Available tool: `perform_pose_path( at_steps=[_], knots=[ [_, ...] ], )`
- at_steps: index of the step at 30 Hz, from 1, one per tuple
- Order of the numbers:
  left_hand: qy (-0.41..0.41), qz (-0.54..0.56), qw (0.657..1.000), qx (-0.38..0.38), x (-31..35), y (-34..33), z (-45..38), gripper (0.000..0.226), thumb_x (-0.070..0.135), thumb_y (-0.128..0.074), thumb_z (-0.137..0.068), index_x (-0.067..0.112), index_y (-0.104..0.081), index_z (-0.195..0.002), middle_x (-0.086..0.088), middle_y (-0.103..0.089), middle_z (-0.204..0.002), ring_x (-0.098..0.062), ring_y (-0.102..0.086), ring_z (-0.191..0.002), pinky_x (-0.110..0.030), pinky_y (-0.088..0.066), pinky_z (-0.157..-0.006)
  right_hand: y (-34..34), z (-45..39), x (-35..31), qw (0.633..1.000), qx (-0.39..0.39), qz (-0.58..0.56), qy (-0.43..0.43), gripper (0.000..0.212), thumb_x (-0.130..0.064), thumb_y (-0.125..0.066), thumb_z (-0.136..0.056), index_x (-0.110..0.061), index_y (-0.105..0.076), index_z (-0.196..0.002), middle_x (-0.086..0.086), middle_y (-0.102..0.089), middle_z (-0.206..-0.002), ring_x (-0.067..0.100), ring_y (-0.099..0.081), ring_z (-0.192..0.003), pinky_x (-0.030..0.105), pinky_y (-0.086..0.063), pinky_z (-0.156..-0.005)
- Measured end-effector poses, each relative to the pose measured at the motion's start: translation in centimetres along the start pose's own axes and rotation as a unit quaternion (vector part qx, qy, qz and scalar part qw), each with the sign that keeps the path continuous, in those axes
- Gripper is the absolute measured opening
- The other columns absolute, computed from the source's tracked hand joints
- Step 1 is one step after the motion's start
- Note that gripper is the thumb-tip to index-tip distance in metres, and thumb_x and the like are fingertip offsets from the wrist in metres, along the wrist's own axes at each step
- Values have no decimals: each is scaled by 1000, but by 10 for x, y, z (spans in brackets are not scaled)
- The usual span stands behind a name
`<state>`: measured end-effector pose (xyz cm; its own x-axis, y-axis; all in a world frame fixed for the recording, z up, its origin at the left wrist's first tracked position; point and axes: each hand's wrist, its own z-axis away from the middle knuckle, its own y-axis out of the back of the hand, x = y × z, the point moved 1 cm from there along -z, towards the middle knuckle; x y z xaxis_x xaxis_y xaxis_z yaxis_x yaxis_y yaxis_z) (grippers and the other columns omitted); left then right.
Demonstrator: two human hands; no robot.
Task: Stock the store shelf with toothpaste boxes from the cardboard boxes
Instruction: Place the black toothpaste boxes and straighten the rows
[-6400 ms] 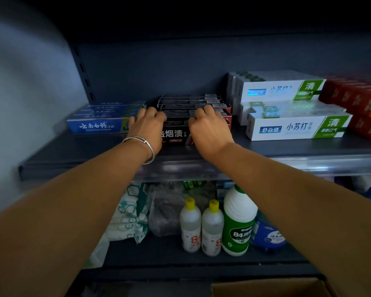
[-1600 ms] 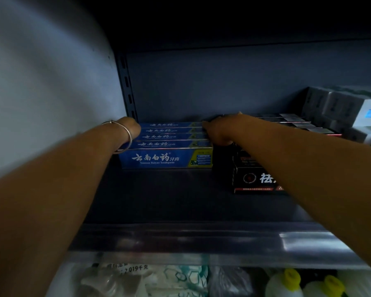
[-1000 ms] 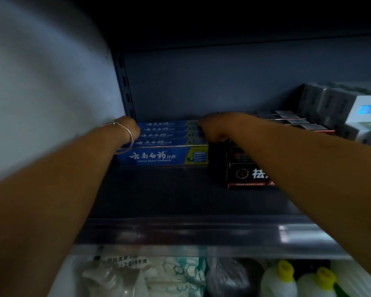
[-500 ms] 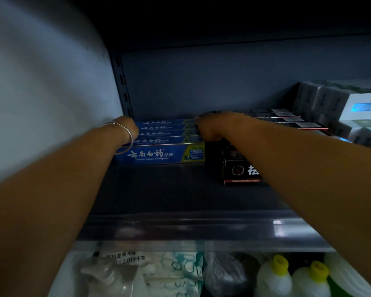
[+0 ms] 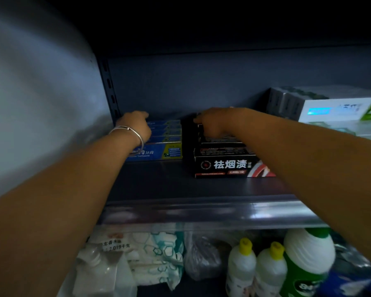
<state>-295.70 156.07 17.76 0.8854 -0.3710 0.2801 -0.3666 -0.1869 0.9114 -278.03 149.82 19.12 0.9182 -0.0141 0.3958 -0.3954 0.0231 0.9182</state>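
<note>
Dark store shelf (image 5: 159,185): blue toothpaste boxes (image 5: 165,144) steadied by left hand (image 5: 135,127); black toothpaste boxes (image 5: 223,159) touched by right hand (image 5: 212,121); finger closure cannot be told. Straightening judged underway; rows to be squared next.

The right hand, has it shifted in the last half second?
Yes. The right hand has gone from the blue boxes rightward onto the black boxes; those rows stay put.

Head camera close, facing the shelf (image 5: 180,185) slightly downward
</note>
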Motion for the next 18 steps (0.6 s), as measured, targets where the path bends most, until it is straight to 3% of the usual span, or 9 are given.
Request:
perform_pose_path(
  at_steps=[6, 9, 14, 18],
  knots=[
    [-60, 88, 994, 24, 45, -3, 37, 38, 1, -50, -90, 7, -57, -127, -14, -54, -133, -30, -50, -122, -30, -37, -107, -5, 53, 36, 999, -14, -40, -23, 39, -9, -40, -95, -4, -50, -132, 16, -49, -136, 30, -49, -121, 37, -40, -103],
    [-58, 117, 991, 5, 65, -3, 56, 31, 6, -48, -93, 6, -62, -120, -14, -60, -126, -29, -54, -117, -26, -38, -101, -7, 82, 50, 998, -32, -51, -29, 36, -10, -41, -96, -3, -53, -129, 16, -52, -132, 29, -52, -117, 31, -44, -96],
    [-21, 59, 997, -42, 88, -4, 80, 28, 2, -46, -90, 1, -66, -109, -16, -63, -116, -32, -57, -108, -29, -43, -88, -11, 123, 77, 995, -55, -53, -60, 36, -7, -44, -93, -3, -55, -128, 15, -56, -129, 29, -55, -114, 32, -46, -94],
    [10, 9, 998, -60, 98, -5, 92, 29, 3, -44, -92, 0, -64, -113, -18, -60, -120, -34, -54, -112, -33, -43, -90, -17, 139, 90, 995, -63, -40, -69, 36, -5, -44, -93, -1, -54, -127, 16, -55, -129, 28, -54, -116, 32, -44, -96]
  ],
)
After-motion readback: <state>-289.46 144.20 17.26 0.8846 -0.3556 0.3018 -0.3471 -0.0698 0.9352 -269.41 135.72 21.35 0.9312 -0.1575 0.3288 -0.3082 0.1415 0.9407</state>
